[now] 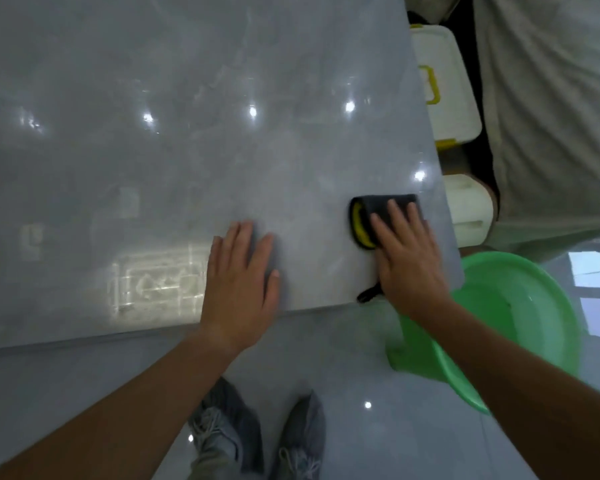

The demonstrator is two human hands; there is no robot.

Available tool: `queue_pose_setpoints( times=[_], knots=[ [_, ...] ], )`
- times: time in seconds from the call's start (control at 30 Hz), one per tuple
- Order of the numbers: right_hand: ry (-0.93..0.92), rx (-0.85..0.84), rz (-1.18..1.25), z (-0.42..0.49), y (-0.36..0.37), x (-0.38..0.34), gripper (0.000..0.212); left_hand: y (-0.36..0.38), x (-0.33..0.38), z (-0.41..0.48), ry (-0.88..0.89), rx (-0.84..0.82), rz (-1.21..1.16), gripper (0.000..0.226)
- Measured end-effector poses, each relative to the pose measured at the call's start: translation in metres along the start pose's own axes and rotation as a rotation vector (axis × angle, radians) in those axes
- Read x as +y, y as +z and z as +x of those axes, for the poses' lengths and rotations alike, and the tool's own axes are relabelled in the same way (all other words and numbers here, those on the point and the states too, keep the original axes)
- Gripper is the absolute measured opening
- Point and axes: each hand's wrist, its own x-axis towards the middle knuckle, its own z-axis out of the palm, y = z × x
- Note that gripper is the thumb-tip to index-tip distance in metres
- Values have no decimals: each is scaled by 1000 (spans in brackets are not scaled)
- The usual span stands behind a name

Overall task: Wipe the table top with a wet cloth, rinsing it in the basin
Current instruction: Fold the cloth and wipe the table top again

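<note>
The glossy grey table top (187,133) fills most of the view. My right hand (409,261) presses flat on a folded dark grey cloth with a yellow edge (368,216) near the table's right front corner; a dark corner of the cloth sticks out below my wrist at the table edge. My left hand (241,282) lies flat on the table with fingers spread, a little left of the cloth, holding nothing. A green plastic basin (520,306) stands on the floor just right of the table corner, partly hidden by my right forearm.
White plastic boxes with yellow latches (444,91) stand beside the table's right edge, with a second white container (468,209) nearer. A light fabric (551,98) covers the far right. My shoes (257,438) stand on the shiny grey floor below the table's front edge.
</note>
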Motion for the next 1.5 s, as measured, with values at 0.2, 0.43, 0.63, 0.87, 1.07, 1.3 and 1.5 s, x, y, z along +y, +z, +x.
queue_pose_setpoints(
  times=[0.2,0.43,0.63,0.87,1.07,1.3,1.5],
  knots=[
    [113,62,12,-10,6,-5,59,23,46,13,4,-52,97,58],
    [101,13,41,19,-6,25,56,26,64,28,-101,-79,218,57],
    [195,74,77,158,-29,42,57,23,58,43,-78,30,221,45],
    [-28,41,51,44,-8,13,57,14,54,42,-36,10,183,44],
    [-281,-12,28,-20,11,-41,61,-9,12,30,0,1,-46,42],
    [-138,6,53,58,13,-125,59,-56,-89,-11,-146,95,30,44],
    [90,80,116,110,24,-220,59,-113,-226,-45,-372,150,105,54]
  ],
)
